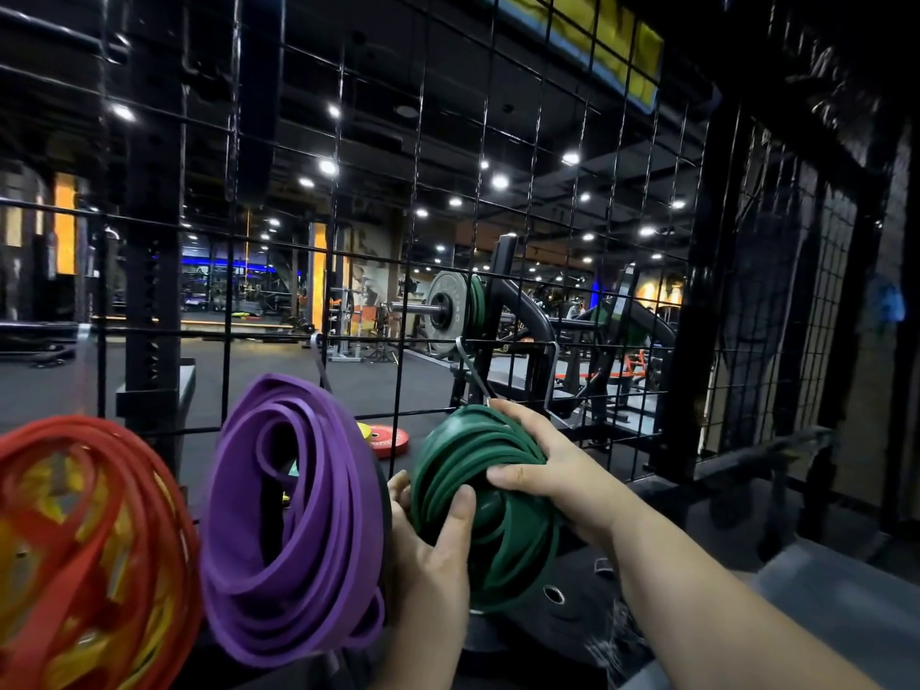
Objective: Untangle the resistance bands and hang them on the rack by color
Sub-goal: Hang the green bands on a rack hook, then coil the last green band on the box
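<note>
Both hands, left hand (pixel 438 535) and right hand (pixel 542 470), grip curled around the green bands (pixel 478 490), right of the purple bands (pixel 293 515) and red bands (pixel 84 530). Best seat every loop on the wire rack (pixel 498 141) hook.

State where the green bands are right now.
In the head view, the green bands sit lower centre, right of the purple bands, held by the left hand and right hand.
</note>
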